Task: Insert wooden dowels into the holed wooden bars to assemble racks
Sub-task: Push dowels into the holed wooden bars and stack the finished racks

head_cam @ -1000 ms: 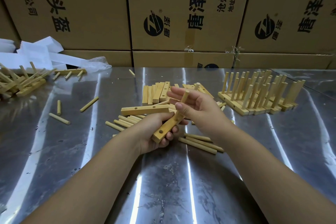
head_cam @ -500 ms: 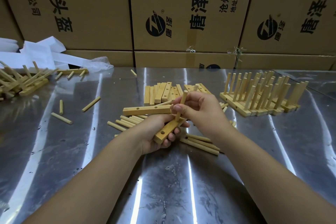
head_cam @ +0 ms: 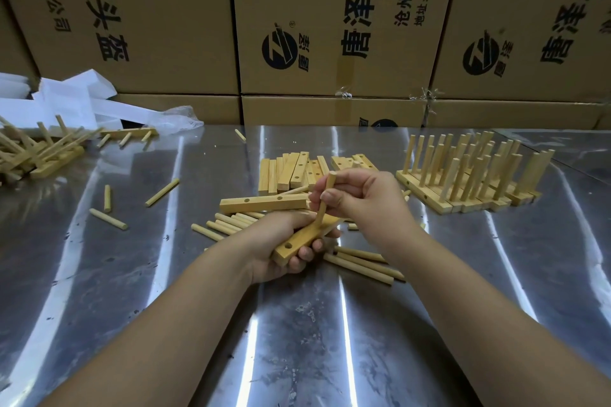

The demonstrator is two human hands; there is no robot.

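Note:
At the centre of the table my left hand [head_cam: 281, 241] grips a holed wooden bar [head_cam: 297, 245], tilted with its near end toward me and one open hole showing. My right hand [head_cam: 360, 196] pinches a wooden dowel [head_cam: 325, 198] that stands nearly upright, its lower end meeting the bar's top face. Whether it sits inside a hole is hidden by my fingers. Another holed bar [head_cam: 264, 203] lies flat just behind my left hand. Loose dowels [head_cam: 363, 263] lie under and beside my hands.
A pile of bare bars [head_cam: 291, 172] lies behind my hands. Finished racks [head_cam: 469, 175] with upright dowels stand at the right. Tangled racks [head_cam: 36, 152] and white packaging [head_cam: 66, 102] lie at far left. Stray dowels [head_cam: 109, 219] dot the steel table [head_cam: 297, 340]. Cardboard boxes [head_cam: 330, 20] wall the back.
My right hand has turned the dowel from slanted to nearly upright and lowered its end onto the bar. My left hand has kept hold of the bar.

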